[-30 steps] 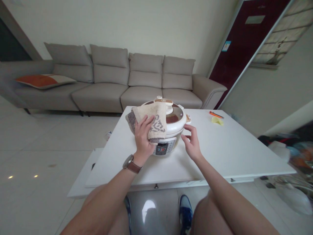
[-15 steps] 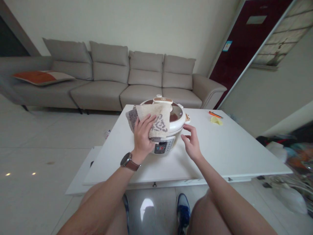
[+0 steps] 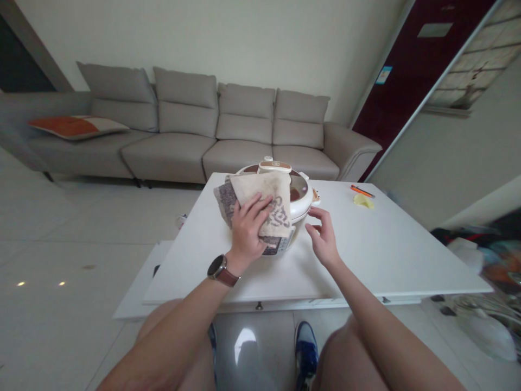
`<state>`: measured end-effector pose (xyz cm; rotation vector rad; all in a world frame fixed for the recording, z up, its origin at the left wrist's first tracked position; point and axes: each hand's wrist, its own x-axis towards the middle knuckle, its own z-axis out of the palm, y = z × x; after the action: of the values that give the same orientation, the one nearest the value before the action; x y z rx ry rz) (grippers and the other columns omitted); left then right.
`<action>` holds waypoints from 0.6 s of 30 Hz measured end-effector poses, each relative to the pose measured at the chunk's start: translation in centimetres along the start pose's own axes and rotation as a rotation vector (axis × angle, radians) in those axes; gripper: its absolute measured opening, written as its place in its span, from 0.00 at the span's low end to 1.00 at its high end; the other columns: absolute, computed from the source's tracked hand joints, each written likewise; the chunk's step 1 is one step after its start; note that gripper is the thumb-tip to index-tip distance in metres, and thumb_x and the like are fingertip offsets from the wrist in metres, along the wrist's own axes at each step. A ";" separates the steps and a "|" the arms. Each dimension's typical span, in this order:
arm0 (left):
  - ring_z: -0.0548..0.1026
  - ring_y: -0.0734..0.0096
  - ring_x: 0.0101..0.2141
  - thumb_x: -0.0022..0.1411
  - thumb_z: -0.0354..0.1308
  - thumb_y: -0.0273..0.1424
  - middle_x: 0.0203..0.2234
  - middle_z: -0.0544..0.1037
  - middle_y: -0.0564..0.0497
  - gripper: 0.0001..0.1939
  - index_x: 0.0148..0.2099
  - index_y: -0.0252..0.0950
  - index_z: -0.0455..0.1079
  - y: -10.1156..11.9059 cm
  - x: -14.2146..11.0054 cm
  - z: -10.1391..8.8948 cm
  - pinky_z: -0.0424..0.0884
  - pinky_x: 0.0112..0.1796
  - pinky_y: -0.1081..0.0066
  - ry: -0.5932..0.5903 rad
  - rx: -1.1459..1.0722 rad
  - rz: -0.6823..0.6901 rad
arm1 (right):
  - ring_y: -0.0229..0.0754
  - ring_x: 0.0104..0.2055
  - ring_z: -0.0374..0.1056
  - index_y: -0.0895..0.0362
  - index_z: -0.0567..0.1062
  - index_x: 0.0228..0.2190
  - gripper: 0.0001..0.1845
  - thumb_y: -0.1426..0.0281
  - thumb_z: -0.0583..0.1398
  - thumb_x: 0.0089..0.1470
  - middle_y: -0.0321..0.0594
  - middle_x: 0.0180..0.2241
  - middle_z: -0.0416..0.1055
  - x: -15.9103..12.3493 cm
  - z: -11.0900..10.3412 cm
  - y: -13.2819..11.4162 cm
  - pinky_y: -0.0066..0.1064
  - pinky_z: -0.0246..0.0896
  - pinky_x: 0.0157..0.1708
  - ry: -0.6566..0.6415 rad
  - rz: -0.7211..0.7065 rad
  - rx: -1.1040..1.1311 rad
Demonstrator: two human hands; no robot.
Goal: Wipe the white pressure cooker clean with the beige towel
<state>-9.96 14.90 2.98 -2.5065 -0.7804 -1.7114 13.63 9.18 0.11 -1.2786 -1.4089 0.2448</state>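
Pressing a folded beige-and-gray cloth [image 3: 279, 187] against the front left of a white electric cooker [image 3: 302, 209]: left hand [image 3: 249, 231], palm down, fingers slightly apart and laid flat over the fabric. Cloth overlaps part of the lid and hangs down the front, covering most of the control panel [image 3: 282, 245]. Right hand [image 3: 324, 239] at the cooker's right side, fingers curved, thumb apart from them, nothing between; fingertips at the rim, but contact is hard to tell from this angle. Cooker upright on a white table [image 3: 378, 250], toward the far edge, lid on, handle [image 3: 274, 165] on top. Dark-faced watch [image 3: 217, 266] on left wrist, brown strap. Farther right on the table: slim orange tool [image 3: 362, 191], with a pale yellow piece [image 3: 363, 201] just nearer. Gray sofa [image 3: 244, 127] behind, orange-and-white cushion [image 3: 77, 127] at its left end.
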 end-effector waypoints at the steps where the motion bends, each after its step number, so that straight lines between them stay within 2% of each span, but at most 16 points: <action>1: 0.68 0.49 0.65 0.69 0.54 0.40 0.60 0.77 0.43 0.22 0.61 0.42 0.72 0.5 -0.1 0.1 0.54 0.64 0.44 -0.046 0.007 0.039 | 0.52 0.59 0.66 0.48 0.70 0.52 0.18 0.61 0.61 0.61 0.46 0.58 0.67 0.0 0.0 0.0 0.43 0.74 0.46 0.002 0.002 0.000; 5: 0.69 0.49 0.64 0.69 0.55 0.40 0.60 0.77 0.43 0.21 0.61 0.42 0.74 2.1 -0.1 0.4 0.54 0.64 0.46 -0.217 -0.013 0.170 | 0.52 0.58 0.67 0.49 0.70 0.52 0.19 0.61 0.61 0.60 0.46 0.57 0.68 0.1 0.1 0.0 0.43 0.74 0.46 0.008 0.027 -0.001; 8: 0.69 0.50 0.64 0.69 0.54 0.39 0.61 0.77 0.43 0.21 0.60 0.41 0.74 2.3 0.2 0.1 0.53 0.65 0.46 -0.242 -0.010 0.148 | 0.52 0.58 0.67 0.50 0.70 0.52 0.19 0.61 0.61 0.60 0.47 0.57 0.68 0.0 0.1 0.0 0.42 0.73 0.45 0.012 0.032 0.005; 12: 0.70 0.50 0.63 0.70 0.53 0.39 0.59 0.78 0.42 0.21 0.60 0.40 0.73 0.7 0.8 -0.6 0.53 0.66 0.46 -0.081 0.003 -0.006 | 0.51 0.59 0.66 0.49 0.70 0.51 0.18 0.62 0.62 0.60 0.46 0.58 0.67 0.0 0.0 0.1 0.41 0.73 0.44 0.005 0.010 0.011; 15: 0.70 0.49 0.62 0.68 0.54 0.37 0.59 0.77 0.41 0.23 0.62 0.37 0.71 -1.2 0.9 -0.9 0.58 0.65 0.48 0.088 -0.031 -0.147 | 0.51 0.59 0.66 0.48 0.70 0.52 0.18 0.63 0.61 0.61 0.45 0.58 0.67 -0.1 -0.1 0.1 0.42 0.73 0.45 -0.008 0.011 0.008; 18: 0.71 0.50 0.61 0.65 0.55 0.33 0.60 0.75 0.39 0.26 0.64 0.36 0.68 -2.5 0.8 -0.8 0.64 0.63 0.50 0.204 -0.066 -0.264 | 0.51 0.58 0.66 0.48 0.70 0.52 0.18 0.63 0.61 0.61 0.45 0.57 0.67 -0.2 -0.3 -0.1 0.42 0.73 0.45 -0.016 0.019 0.004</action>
<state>-11.42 17.16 3.30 -2.3016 -1.0928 -2.0646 13.74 8.86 0.13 -1.2901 -1.4094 0.2708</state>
